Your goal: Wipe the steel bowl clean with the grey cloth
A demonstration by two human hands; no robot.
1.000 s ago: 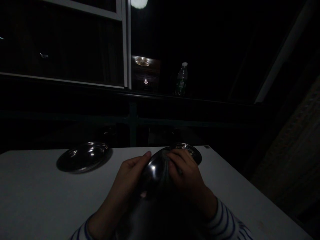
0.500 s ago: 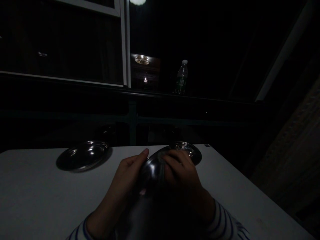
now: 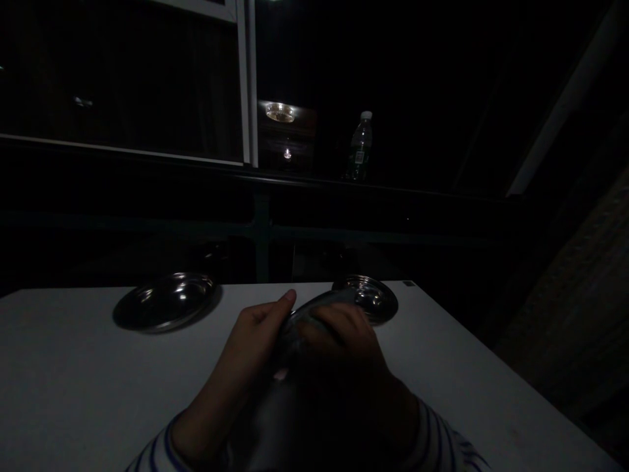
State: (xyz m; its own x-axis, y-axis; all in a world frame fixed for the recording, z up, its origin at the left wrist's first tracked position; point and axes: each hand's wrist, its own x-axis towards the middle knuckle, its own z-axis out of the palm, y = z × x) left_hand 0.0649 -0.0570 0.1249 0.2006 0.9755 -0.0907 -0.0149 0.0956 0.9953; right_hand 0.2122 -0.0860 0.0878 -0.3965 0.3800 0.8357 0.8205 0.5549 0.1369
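Head view: a shiny metal dish (image 3: 279, 410) is held up, tilted, above the near middle of the desk (image 3: 88, 380), between the two hands. Its far edge is seen as a thin bright line, and its near part is lost in the dark. By its look, it should be stiff and rather light, and it is not likely to be broken easily, though it could be dented. The polished face is probably slippery, more so if wet, so the rim is judged the best place for taking hold.

By the left hand (image 3: 253, 341) the left side of the dish is gripped, with the thumb stretched along the rim and the other fingers mostly hidden. The right hand (image 3: 351, 347) is laid on the dish with bent fingers; whether some small thing is kept under them cannot be told.

On the far left of the desk a second dish (image 3: 167, 303) is placed, and on the far right, beyond the right hand, a third dish (image 3: 377, 298) is seen.
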